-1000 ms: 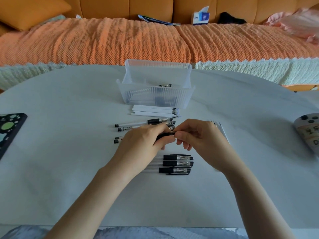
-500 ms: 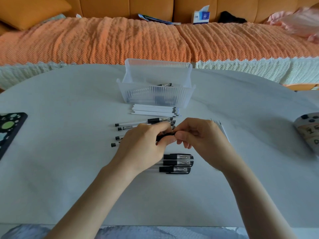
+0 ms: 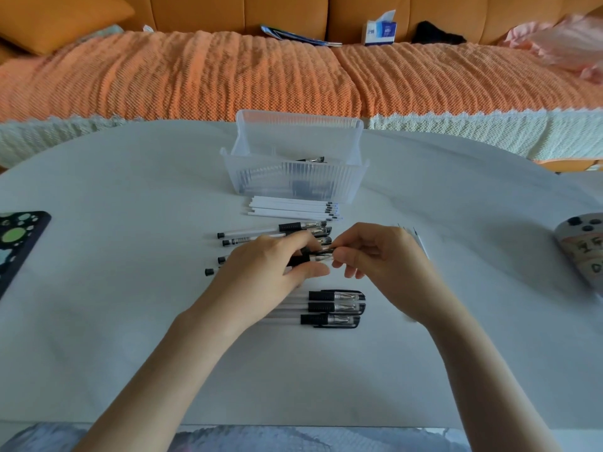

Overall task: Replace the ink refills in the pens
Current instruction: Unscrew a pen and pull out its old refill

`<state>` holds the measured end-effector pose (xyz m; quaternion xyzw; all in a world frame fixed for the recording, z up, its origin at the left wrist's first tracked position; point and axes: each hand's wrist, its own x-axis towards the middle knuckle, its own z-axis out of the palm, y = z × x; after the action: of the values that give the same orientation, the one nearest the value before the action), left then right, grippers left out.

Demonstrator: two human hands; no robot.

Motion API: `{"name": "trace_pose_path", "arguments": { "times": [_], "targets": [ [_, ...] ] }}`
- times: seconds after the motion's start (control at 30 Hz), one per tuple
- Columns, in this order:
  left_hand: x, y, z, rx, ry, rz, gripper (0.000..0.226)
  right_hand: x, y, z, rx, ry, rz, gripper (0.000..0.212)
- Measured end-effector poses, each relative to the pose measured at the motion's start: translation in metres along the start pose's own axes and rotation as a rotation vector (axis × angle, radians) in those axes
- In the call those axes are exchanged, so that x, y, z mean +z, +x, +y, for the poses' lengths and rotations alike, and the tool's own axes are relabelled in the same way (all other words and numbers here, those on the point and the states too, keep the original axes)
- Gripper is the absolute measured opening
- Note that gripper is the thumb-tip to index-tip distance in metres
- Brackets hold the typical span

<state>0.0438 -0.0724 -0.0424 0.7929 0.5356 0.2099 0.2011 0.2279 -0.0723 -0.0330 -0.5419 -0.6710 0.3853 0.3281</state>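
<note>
My left hand [image 3: 270, 272] grips the barrel of a clear pen with a black grip [image 3: 298, 260], held level over the table. My right hand [image 3: 378, 259] pinches the pen's tip section [image 3: 323, 252] at its right end. The pen's black tail plug [image 3: 209, 272] shows left of my left hand. Uncapped pens [image 3: 274, 230] lie in a row behind my hands. Three capped pens [image 3: 336, 308] lie side by side just in front. A bundle of white refills [image 3: 290, 208] lies before the clear plastic box [image 3: 293, 184]. More refills [image 3: 419, 239] peek out behind my right hand.
The white table [image 3: 130, 321] holds a dark phone case with green dots [image 3: 16, 243] at the left edge and a patterned controller-like object [image 3: 584, 249] at the right edge. An orange sofa with a tissue box [image 3: 380, 29] stands behind the table.
The pen's tip section now shows between my hands, with my right fingers slightly further from my left. The tail end has shifted a little left. Other pens have not moved.
</note>
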Motion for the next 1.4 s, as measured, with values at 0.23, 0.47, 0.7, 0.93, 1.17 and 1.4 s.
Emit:
{"name": "trace_pose_path", "arguments": {
  "times": [0.23, 0.47, 0.7, 0.93, 1.17, 1.4],
  "targets": [
    [-0.009, -0.001, -0.01, -0.06, 0.036, -0.058, 0.022, -0.003, 0.002, 0.012, 0.001, -0.246, 0.029, 0.013],
    [-0.011, -0.001, -0.013, -0.096, 0.012, -0.018, 0.019, 0.001, 0.002, 0.011, 0.013, -0.405, -0.031, 0.01],
    [-0.007, 0.0, -0.009, -0.029, -0.076, 0.077, 0.016, 0.003, 0.001, 0.002, -0.041, -0.198, 0.08, 0.005],
    [-0.007, -0.001, -0.003, 0.027, -0.03, 0.123, 0.014, 0.013, 0.002, -0.004, -0.048, -0.124, -0.012, 0.008],
    [-0.007, 0.0, -0.002, 0.036, -0.089, 0.107, 0.008, 0.011, 0.002, -0.008, -0.087, -0.09, 0.033, 0.007],
    [-0.007, 0.0, -0.004, 0.062, -0.092, 0.147, 0.028, 0.009, 0.001, -0.006, -0.055, -0.071, 0.073, 0.002]
  ]
}}
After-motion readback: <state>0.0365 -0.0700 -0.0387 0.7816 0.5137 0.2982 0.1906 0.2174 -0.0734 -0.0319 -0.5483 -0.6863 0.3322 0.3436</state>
